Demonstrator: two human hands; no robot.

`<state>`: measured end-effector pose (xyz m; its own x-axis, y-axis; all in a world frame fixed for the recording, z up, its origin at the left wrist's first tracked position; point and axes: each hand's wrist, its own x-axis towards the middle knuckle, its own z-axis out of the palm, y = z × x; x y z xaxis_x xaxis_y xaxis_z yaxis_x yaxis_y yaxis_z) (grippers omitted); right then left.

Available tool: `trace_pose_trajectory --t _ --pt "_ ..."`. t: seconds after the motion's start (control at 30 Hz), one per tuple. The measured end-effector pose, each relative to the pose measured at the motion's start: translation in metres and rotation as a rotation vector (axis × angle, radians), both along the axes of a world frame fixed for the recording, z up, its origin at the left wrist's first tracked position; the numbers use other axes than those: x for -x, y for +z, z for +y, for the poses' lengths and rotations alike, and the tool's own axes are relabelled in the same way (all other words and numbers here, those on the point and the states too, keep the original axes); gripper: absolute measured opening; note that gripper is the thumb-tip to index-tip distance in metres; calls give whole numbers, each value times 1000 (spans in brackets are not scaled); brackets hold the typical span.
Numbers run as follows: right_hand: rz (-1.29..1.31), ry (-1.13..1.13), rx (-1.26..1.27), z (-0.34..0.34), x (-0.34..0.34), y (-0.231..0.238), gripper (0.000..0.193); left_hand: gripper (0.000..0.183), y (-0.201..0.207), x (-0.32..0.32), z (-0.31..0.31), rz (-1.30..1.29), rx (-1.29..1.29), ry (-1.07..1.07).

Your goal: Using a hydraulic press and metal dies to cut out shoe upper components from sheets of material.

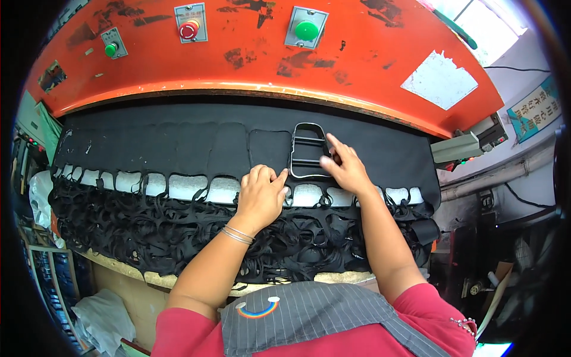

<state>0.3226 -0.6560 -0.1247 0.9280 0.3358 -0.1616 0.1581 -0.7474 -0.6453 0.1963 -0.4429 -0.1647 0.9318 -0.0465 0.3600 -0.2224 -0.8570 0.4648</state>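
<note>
A metal cutting die (pixel 293 149), a rounded rectangular frame with crossbars, lies on a black sheet (pixel 386 146). My right hand (pixel 350 172) grips the die's right wall, with the thumb over its edge and the index finger extended near the upper corner. At the lower left corner, the index fingertip of my left hand (pixel 260 193) touches or nearly touches the frame. The other left fingers rest bent on the sheet, holding nothing. Left of the die, cut outlines of similar shape run along the sheet.
Along the near side, cut-out gaps bare a pale surface (pixel 190 187). A tangled heap of black offcut strips (pixel 178 229) hangs toward me. Beyond the sheet stands an orange machine beam (pixel 250 65) with a red button (pixel 189 29) and green buttons (pixel 306 30).
</note>
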Motion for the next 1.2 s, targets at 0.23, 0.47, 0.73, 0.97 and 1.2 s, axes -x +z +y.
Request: trace_pose_trajectory --t 0.23,0.47,0.73,0.97,1.2 --pt "-582 267 59 -14 19 -30 69 40 6 -5 0 46 33 -39" --pt "-596 217 63 -14 17 -30 68 41 6 -10 -1 9 10 -50" --pt "-546 117 231 7 70 25 78 40 12 11 42 -76 419 -19" --pt "-874 186 -529 44 100 162 48 24 138 58 244 -902 503 657" --pt "-808 2 -317 79 62 169 46 40 172 76 307 -507 403 638"
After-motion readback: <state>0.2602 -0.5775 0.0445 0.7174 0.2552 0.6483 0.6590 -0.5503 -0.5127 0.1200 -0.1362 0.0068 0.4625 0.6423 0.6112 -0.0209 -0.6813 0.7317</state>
